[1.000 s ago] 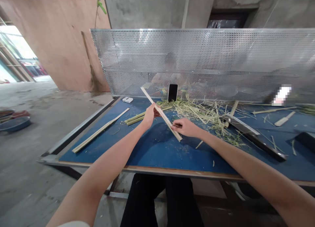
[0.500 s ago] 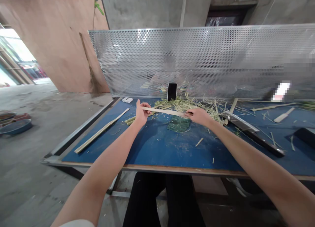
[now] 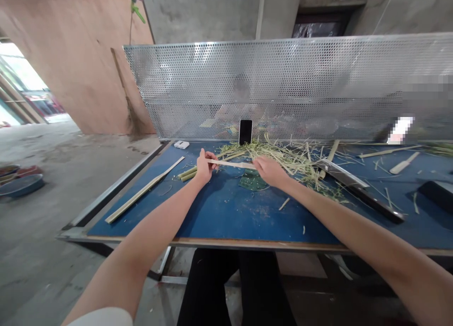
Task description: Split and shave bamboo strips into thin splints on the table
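A pale, flat bamboo strip (image 3: 231, 164) stretches almost level between my hands, above the blue tabletop. My left hand (image 3: 205, 166) grips its left end, thumb pointing up. At the other end, the fingers of my right hand (image 3: 268, 169) are closed around the strip; whether a small tool is also in them is hidden. Below the strip lies a dark green cloth (image 3: 252, 180) sprinkled with shavings. Green bamboo pieces (image 3: 187, 173) rest beside my left hand. A long bamboo strip (image 3: 145, 190) lies farther left on the table.
A heap of bamboo shavings (image 3: 283, 154) spreads behind my hands, with a phone (image 3: 245, 132) standing upright at its back. A cleaver (image 3: 357, 189) lies to the right, near my right forearm. A perforated metal screen (image 3: 276, 85) closes off the table's far side.
My right hand has moved left along the strip, so less of it shows between my hands. My left hand keeps its hold, and the view has shifted slightly.
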The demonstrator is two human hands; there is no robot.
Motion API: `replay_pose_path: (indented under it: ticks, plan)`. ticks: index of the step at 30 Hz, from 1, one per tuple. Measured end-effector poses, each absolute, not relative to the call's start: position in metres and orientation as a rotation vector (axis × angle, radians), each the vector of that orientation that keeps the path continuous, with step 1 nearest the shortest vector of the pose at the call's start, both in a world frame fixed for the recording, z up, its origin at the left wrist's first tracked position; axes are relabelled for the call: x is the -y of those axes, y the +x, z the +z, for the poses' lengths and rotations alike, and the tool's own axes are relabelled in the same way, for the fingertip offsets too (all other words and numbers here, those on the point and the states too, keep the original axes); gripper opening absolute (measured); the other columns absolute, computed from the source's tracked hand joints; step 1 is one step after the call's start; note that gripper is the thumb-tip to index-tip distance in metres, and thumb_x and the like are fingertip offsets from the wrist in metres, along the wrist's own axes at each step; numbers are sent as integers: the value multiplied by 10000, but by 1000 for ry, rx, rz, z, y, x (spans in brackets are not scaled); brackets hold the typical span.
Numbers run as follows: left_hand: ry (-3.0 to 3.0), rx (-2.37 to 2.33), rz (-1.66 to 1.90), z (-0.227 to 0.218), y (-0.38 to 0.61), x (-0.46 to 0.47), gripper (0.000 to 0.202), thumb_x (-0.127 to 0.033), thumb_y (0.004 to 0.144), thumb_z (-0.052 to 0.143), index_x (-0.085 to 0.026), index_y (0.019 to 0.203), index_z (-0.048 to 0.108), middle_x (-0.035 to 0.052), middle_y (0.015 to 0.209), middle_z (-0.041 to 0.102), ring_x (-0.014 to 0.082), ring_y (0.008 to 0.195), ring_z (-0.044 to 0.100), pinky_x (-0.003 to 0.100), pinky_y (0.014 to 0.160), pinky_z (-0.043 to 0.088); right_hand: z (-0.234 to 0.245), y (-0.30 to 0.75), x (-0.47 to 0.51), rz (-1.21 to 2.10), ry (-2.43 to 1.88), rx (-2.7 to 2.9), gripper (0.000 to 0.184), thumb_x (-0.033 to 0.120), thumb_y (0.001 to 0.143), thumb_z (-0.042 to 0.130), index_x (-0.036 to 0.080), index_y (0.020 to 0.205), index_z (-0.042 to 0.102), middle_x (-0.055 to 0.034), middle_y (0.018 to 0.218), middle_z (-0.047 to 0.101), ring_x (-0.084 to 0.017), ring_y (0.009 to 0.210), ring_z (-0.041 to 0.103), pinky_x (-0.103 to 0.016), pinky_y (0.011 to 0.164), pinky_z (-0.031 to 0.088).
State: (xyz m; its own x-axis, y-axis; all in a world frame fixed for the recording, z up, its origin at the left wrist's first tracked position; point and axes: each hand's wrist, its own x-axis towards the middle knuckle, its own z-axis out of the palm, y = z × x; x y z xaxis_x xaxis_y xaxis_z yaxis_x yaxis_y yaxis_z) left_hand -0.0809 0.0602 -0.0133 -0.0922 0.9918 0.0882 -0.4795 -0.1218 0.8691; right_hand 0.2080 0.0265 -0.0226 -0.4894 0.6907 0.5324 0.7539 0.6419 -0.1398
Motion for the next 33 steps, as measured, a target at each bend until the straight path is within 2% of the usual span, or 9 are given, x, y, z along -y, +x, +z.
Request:
replay_pose_path:
  ticks: [4, 7, 10, 14, 18, 21, 25, 29, 33]
  plan:
    - [921, -887, 1437, -15, -84, -69, 425, -439, 1086, 539, -198, 736, 561, 33, 632, 655, 72, 352, 354, 233, 403, 408, -21, 194, -46, -334, -1087, 2423, 481, 382, 1174, 321, 177, 1043, 736, -156, 1027, 711, -279, 955, 643, -376, 813, 499]
    - [964, -897, 1438, -18, -88, -74, 325, -361, 1032, 608, -181, 761, 598, 53, 686, 696, 73, 363, 406, 244, 427, 469, -23, 196, -56, -399, -1075, 2369, 410, 334, 1167, 387, 185, 1083, 760, -155, 1055, 732, -299, 1055, 658, -401, 901, 518]
    - [997, -914, 1377, -21, -89, -76, 318, -364, 1008, 628, -175, 753, 619, 52, 659, 679, 86, 359, 425, 270, 433, 501, -31, 208, -58, -372, -1040, 2363, 373, 289, 1157, 419, 193, 1117, 777, -148, 1102, 762, -309, 1103, 670, -428, 959, 523]
    - [1065, -919, 1304, -24, -88, -77, 333, -404, 997, 656, -180, 752, 632, -11, 527, 546, 111, 342, 426, 293, 424, 506, -38, 222, -55, -228, -1085, 2352, 404, 368, 1167, 419, 195, 1156, 783, -132, 1150, 774, -286, 1042, 704, -396, 838, 546]
    - [1097, -946, 1218, -23, -87, -77, 349, -457, 976, 717, -182, 775, 645, 0, 539, 572, 119, 345, 441, 298, 417, 499, -36, 226, -56, -109, -1093, 2310, 425, 414, 1160, 422, 214, 1215, 793, -135, 1174, 767, -264, 978, 711, -380, 780, 551]
    - [1128, -946, 1218, -23, -87, -75, 347, -452, 979, 743, -183, 781, 648, -21, 515, 535, 99, 344, 393, 273, 407, 476, -34, 228, -59, -71, -1083, 2272, 424, 424, 1150, 432, 228, 1261, 791, -141, 1205, 759, -252, 942, 707, -374, 765, 552]
    - [1145, -932, 1246, -24, -86, -73, 350, -447, 968, 786, -186, 788, 638, -58, 506, 471, 74, 352, 329, 242, 390, 432, -35, 236, -62, -86, -1048, 2245, 403, 440, 1140, 463, 245, 1202, 810, -123, 1171, 763, -254, 960, 698, -375, 778, 540]
    - [1113, -945, 1270, -24, -85, -73, 340, -438, 970, 797, -193, 806, 629, -70, 504, 454, 72, 362, 328, 230, 387, 411, -39, 242, -67, -126, -1033, 2198, 394, 464, 1124, 508, 251, 1112, 838, -126, 1072, 733, -282, 1022, 670, -400, 834, 536]
    - [1082, -945, 1260, -22, -85, -74, 361, -443, 959, 817, -192, 797, 614, -76, 517, 442, 65, 379, 329, 224, 403, 412, -43, 243, -71, -100, -990, 2234, 382, 462, 1115, 533, 269, 1048, 855, -122, 1058, 710, -282, 1036, 650, -394, 813, 537]
